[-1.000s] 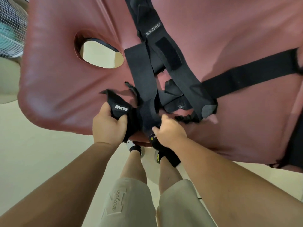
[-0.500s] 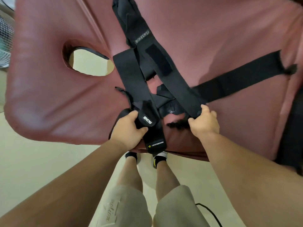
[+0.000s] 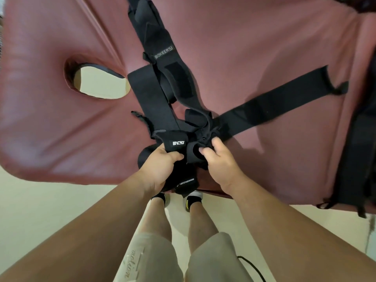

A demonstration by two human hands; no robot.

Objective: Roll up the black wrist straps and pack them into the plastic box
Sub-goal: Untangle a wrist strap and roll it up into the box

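Lying in a limp tangle near the front edge of the padded bed [image 3: 61,129], the black wrist straps [image 3: 154,102] look light and floppy (best taken by a free end), with the left hand [image 3: 160,169] gripping one bundle in curled fingers and the right hand [image 3: 221,163] pinching another end.

The right grip [image 3: 220,162] has left its place out to the side and come in just beside the left grip [image 3: 160,166], the two now nearly touching. Its fingers curl into the bunched straps [image 3: 193,153] instead of pinching one flat strap end [image 3: 196,119]; that end now stands folded in a loop just above the right grip.
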